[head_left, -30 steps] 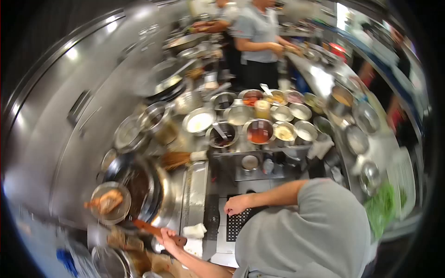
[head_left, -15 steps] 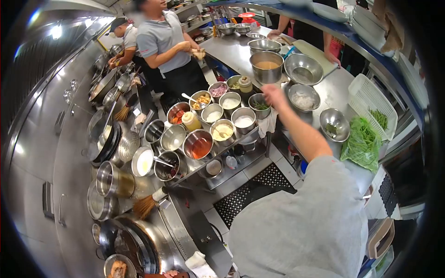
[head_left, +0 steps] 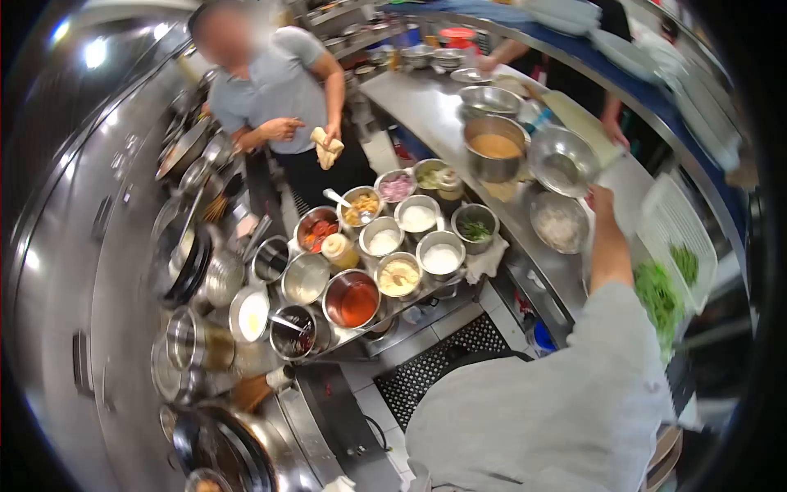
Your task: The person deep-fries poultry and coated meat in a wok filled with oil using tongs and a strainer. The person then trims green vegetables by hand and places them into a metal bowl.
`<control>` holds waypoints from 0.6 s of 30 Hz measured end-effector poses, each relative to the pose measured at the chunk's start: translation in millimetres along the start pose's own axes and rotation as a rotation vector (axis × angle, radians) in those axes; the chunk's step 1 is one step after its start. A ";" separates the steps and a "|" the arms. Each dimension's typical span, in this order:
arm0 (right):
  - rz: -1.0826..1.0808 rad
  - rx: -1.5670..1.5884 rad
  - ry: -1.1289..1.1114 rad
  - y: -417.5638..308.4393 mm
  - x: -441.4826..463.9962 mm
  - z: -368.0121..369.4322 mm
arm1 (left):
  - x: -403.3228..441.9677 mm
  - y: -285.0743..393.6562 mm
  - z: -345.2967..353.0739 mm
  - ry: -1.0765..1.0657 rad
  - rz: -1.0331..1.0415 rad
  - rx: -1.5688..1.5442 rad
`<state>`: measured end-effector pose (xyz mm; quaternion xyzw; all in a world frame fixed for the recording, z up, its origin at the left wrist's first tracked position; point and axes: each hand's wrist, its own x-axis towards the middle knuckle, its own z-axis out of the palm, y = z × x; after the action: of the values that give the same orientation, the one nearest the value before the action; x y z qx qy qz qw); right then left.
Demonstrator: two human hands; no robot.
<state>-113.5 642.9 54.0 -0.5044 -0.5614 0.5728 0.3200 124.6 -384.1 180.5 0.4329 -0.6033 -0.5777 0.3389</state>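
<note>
Bright lamp (head_left: 96, 53) upper left | glare on steel counter (head_left: 422, 102) | plates (head_left: 697, 115) blurred | fisheye bending, black edges

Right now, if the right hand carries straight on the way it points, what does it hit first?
Probably the near rim of the large steel bowl; depth is unclear, and the right hand may already be touching it.

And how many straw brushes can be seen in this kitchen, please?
2. One straw brush lies just beyond the near wok; another brush, blurred, is farther back on the left. More may be hidden.
</note>
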 end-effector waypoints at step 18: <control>-0.190 0.162 -0.241 -44.4 -102.4 72.2 | 2.8 -1.3 -78.5 -0.056 0.005 -0.595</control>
<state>-160.7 531.6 109.3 -0.3495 -0.5928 0.6396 0.3425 195.0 -418.3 187.0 0.2970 -0.4179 -0.7401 0.4353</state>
